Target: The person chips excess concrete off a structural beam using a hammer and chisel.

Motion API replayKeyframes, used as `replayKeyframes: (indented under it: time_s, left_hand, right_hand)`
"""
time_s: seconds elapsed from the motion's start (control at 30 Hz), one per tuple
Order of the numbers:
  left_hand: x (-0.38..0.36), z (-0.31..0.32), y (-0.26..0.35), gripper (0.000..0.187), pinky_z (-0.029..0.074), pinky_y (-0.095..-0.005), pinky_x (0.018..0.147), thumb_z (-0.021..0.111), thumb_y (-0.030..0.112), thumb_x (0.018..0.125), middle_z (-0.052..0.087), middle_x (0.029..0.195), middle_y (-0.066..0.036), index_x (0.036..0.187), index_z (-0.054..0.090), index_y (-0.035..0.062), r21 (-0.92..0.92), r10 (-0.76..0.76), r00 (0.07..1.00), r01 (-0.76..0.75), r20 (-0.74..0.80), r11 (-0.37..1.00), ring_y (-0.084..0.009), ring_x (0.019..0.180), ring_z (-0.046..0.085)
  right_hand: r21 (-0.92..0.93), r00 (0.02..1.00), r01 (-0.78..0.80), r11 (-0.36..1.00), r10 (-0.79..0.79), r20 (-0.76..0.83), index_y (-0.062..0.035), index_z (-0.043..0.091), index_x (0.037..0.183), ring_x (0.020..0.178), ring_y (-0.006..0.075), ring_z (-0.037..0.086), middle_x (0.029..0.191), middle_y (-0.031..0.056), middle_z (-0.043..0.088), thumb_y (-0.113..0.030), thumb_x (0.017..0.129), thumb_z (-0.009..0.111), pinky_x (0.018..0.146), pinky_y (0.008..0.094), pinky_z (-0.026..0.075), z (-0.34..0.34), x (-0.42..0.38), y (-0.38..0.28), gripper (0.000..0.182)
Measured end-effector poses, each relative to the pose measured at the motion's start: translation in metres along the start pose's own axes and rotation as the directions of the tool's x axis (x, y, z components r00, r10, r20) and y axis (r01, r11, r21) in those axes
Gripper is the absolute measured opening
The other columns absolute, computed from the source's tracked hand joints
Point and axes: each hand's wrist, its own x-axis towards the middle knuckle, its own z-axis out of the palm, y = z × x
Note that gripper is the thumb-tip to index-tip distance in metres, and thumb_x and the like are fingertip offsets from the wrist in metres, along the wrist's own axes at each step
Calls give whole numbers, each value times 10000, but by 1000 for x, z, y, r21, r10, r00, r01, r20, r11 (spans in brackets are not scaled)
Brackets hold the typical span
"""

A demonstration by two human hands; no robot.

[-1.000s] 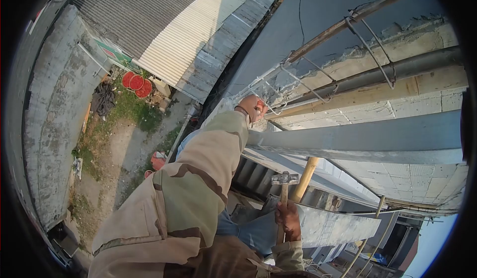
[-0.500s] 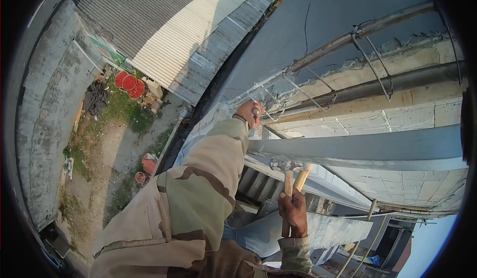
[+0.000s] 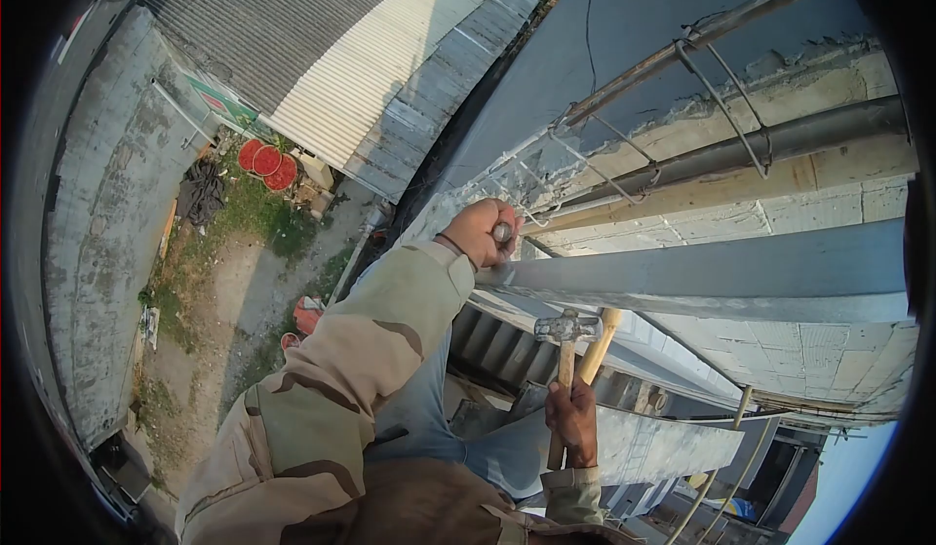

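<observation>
My left hand (image 3: 475, 232) is wrapped around a chisel, as far as its round metal head (image 3: 502, 232) shows; the rest is hidden by the fist. That fist sits at the wall's edge, close to the near end of a grey beam (image 3: 702, 267) and the thin wire stirrups (image 3: 585, 160). Lower down, my right hand (image 3: 573, 416) grips the wooden handle of a hammer (image 3: 567, 327). The steel hammer head points up, below the beam and apart from the chisel. Behind it slants a bamboo pole (image 3: 599, 346).
Long bars with wire stirrups (image 3: 726, 106) run along the block wall (image 3: 829, 209). Far below on the left lies a yard (image 3: 244, 272) with red baskets (image 3: 266, 161). Corrugated roofing (image 3: 361, 58) spans the top. A plank (image 3: 663, 445) and poles (image 3: 721, 467) are at lower right.
The view has shifted slightly. My left fist has come down a little, closer to the end of the grey beam, still gripping the chisel. The hammer stays almost in place in my right hand.
</observation>
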Motion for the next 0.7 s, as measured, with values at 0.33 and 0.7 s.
replayKeyframes:
  time_s: [0.33, 0.7]
  left_hand:
    - [-52, -14, 9, 261, 536, -280, 543, 612, 317, 1034, 689, 1037, -121, 1200, 631, 116, 35, 23, 925, -39, 378, 999, -138, 626, 613]
    - [49, -2, 21, 229, 509, -240, 510, 754, 272, 946, 637, 826, -19, 1053, 682, 83, -65, -42, 977, 57, 210, 996, -114, 612, 609]
  right_hand:
    - [66, 1000, -2, 998, 3, -9, -78, 521, 925, 427, 102, 442, 617, 21, 504, -192, 1031, 614, 380, 264, 353, -13, 14, 11, 181]
    - [194, 998, -29, 980, 18, 59, -87, 534, 940, 454, 99, 461, 654, 16, 525, -205, 1016, 644, 407, 257, 377, -4, 21, 35, 179]
